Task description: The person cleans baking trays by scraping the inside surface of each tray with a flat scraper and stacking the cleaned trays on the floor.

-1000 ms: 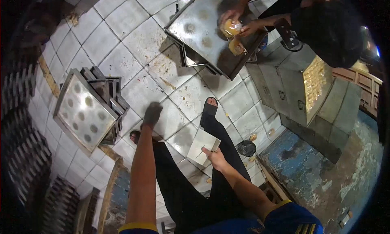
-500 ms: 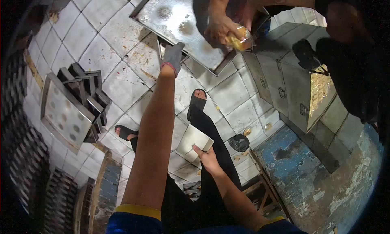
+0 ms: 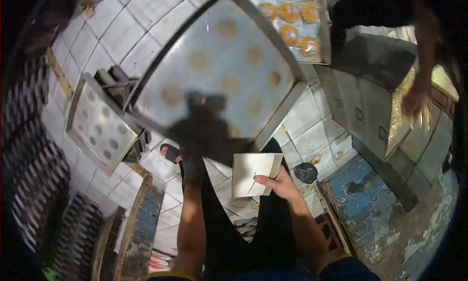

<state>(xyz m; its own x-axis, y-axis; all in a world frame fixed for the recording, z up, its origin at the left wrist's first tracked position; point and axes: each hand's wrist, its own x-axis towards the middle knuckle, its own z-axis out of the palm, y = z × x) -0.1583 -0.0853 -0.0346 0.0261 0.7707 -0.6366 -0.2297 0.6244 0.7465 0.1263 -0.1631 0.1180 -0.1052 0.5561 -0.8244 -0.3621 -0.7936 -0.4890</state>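
A square metal baking tray (image 3: 234, 56) with round brownish stains hangs before me above the floor. My left hand (image 3: 194, 171), in a grey glove, is closed on the tray's near edge; its fingers are partly lost in shadow. In my right hand (image 3: 278, 182) is a cream-white rectangular flat piece with a folded side (image 3: 246, 176) and a dark line across its face. The thumb presses on its front. This piece is close to the tray's near right edge, above my legs.
A tray of wrapped round buns (image 3: 290, 32) lies beyond. On the right, a co-worker's hand (image 3: 417, 103) is over a large metal box (image 3: 360, 93) holding shiny packages. Stacked trays (image 3: 100, 127) stand left. A black bag (image 3: 305, 172) and a worn blue surface (image 3: 356, 183) are at right.
My left hand has drawn back toward me, bringing the baking tray with it. The tray of buns now shows behind. The co-worker's hand has moved right to the metal box.
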